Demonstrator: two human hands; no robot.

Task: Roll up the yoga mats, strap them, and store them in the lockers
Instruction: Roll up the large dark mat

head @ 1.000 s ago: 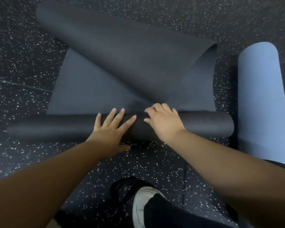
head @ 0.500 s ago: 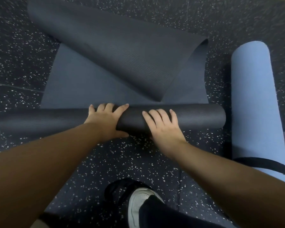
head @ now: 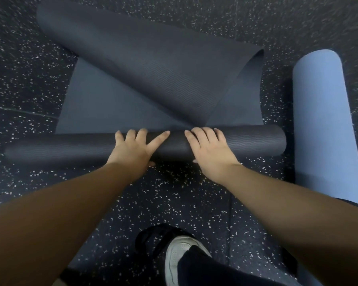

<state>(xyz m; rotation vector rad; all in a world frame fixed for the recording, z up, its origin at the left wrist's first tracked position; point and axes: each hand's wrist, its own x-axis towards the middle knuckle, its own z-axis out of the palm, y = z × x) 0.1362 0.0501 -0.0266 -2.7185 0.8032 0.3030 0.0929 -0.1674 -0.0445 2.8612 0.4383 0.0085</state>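
Counting hands: two hands are lying on one roll, side by side and a little apart.
Left hand: the left hand is pressing on top of the rolled part, with fingers spread and mostly straight and the fingertips reaching over the far side.
Right hand: the right hand is resting on the same roll just to the right, fingers together and bending lightly over the curve; I cannot tell if the thumb is gripping below.
Dark mat: one dark grey yoga mat is filling the middle and upper part of the frame. It is only partly rolled.
Rolled part: the roll is lying across the centre of the frame from left to right.
Loose end: the far end is folding back over itself, and this flap is reaching down toward the hands.
Blue mat: one blue rolled mat is lying along the right edge of the frame, its side near the right end of the dark roll.
Floor: the speckled black floor is lying under both mats.
Shoe: one white shoe is showing at the bottom centre.
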